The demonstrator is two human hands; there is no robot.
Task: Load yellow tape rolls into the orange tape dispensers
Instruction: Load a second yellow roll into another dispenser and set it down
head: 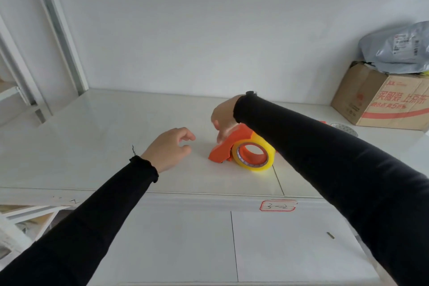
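An orange tape dispenser lies on the white table with a yellow tape roll seated on its orange hub. My right hand reaches over from the right, and its fingers rest on the top of the dispenser's handle. My left hand hovers just left of the dispenser, fingers loosely curled and apart, holding nothing. A small orange part peeks out behind my right forearm; what it belongs to is hidden.
A cardboard box with a grey plastic bag on top stands at the back right against the wall. A tape roll lies flat in front of it. A red-bordered label marks the front edge. A metal rack stands at the left.
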